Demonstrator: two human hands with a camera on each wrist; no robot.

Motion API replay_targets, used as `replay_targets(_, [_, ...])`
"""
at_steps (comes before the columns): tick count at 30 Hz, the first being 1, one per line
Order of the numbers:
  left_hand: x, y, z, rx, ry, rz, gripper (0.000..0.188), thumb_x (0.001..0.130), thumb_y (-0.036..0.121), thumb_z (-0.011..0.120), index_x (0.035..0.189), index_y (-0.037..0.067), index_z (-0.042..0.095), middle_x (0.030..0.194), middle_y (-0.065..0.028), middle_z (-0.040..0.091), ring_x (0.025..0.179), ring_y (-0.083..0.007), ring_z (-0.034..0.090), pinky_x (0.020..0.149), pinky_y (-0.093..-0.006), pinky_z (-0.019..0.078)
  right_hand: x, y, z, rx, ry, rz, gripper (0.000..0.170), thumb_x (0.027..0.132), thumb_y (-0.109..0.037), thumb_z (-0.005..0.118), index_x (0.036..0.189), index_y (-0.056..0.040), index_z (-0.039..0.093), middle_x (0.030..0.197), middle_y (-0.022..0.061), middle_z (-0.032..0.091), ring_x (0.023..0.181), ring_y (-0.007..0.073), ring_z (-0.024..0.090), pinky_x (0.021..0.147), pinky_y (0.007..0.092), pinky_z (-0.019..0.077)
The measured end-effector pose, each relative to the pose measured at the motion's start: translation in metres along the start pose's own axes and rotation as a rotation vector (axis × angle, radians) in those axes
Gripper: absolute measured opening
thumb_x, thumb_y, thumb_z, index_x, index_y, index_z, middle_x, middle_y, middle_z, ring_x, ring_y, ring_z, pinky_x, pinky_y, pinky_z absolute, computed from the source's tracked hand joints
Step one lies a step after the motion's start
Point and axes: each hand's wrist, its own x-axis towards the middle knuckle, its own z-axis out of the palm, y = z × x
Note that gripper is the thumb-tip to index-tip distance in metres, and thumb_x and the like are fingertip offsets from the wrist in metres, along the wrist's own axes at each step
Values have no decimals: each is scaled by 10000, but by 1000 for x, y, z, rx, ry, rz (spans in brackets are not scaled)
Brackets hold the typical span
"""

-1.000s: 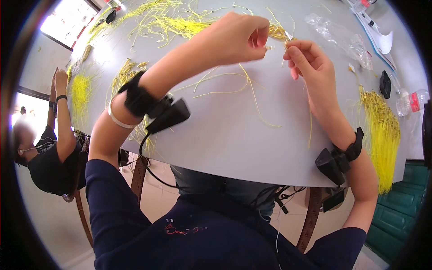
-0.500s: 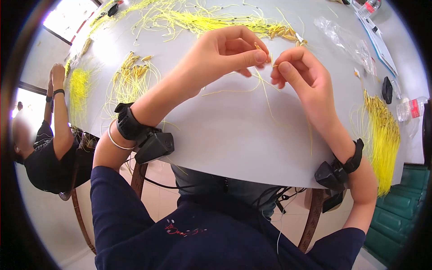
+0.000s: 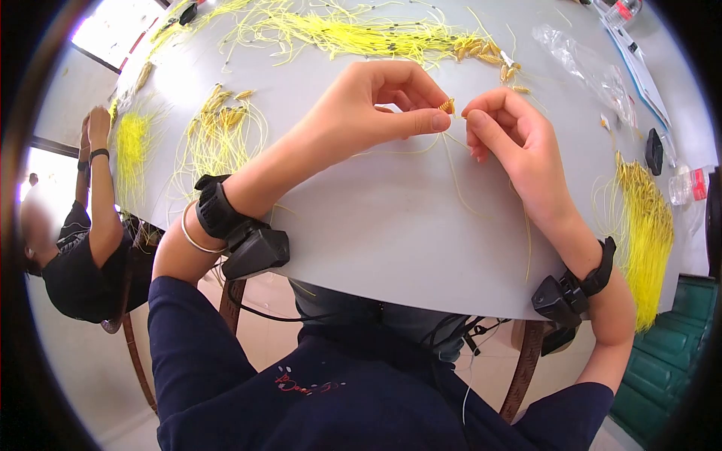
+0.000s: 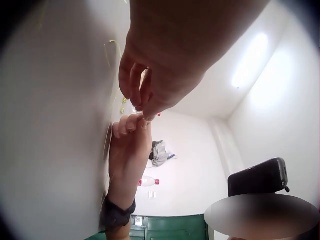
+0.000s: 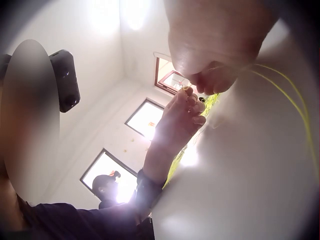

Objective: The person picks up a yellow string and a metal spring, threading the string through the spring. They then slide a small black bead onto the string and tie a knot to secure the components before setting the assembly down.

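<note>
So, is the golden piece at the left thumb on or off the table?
Off: the left hand pinches the golden piece, and the left wrist view shows that hand raised above the table.

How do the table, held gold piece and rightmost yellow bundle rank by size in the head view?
1. Table
2. Rightmost yellow bundle
3. Gold piece, pinched by the left hand

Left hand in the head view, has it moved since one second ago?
Yes: the left hand has moved down the picture, judged against the far yellow strands, which it overlapped then and now sits below.
</note>
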Motion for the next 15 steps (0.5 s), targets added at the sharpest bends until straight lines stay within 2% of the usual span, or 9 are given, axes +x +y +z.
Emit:
replay_targets(3, [0,-3,4,-17,19,23,224,758,215,706,877,36,642,788,-25,638,707,-74,567,624,-219,446,0,1,0,15,1,23,127,876,-145,565,896,-19,556,724,12,579,665,58,534,621,197,446])
replay_targets(12, [-2,-3,8,-24,15,5,223,747,216,715,855,36,636,770,-28,641,715,-84,576,623,-233,449,-2,-2,3,24,19,-52,138,874,-134,573,938,-12,570,759,45,619,697,88,585,642,205,467])
replay_targets(15, [-2,-3,9,-22,33,7,225,750,219,712,853,35,631,773,-30,642,718,-84,580,623,-239,450,-2,0,2,35,86,-75,137,872,-128,574,938,-7,568,765,63,630,690,100,596,637,211,472])
